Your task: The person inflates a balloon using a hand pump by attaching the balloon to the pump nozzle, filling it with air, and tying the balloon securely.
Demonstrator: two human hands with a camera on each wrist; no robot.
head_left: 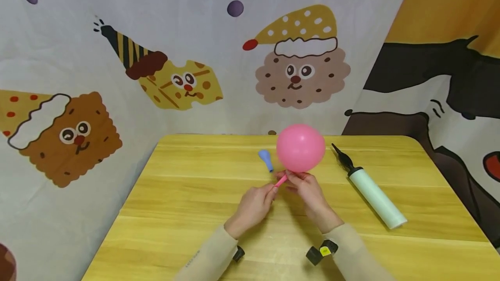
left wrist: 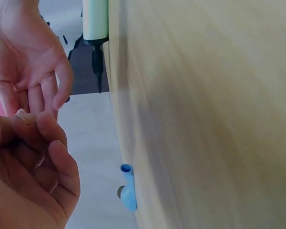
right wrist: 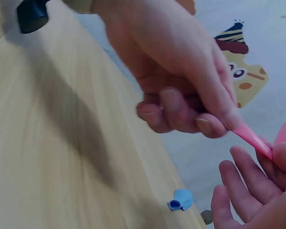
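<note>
A round, inflated pink balloon (head_left: 300, 148) is held up over the table, its neck stretched out toward the left. My left hand (head_left: 254, 205) pinches the end of the neck between thumb and forefinger, the other fingers curled in. At the base of the balloon, my right hand (head_left: 309, 191) pinches the neck between thumb and forefinger, and its remaining fingers are spread loosely in the right wrist view. The pink neck (right wrist: 251, 140) runs taut between the two hands. In the left wrist view, the left fingers (left wrist: 62, 162) hide the neck's end.
An uninflated blue balloon (head_left: 265, 159) lies on the wooden table (head_left: 175, 211) just beyond the hands. To the right rests a pale green hand pump (head_left: 376, 196) with a black nozzle. A printed cloth (head_left: 195, 120) hangs behind the table's far edge.
</note>
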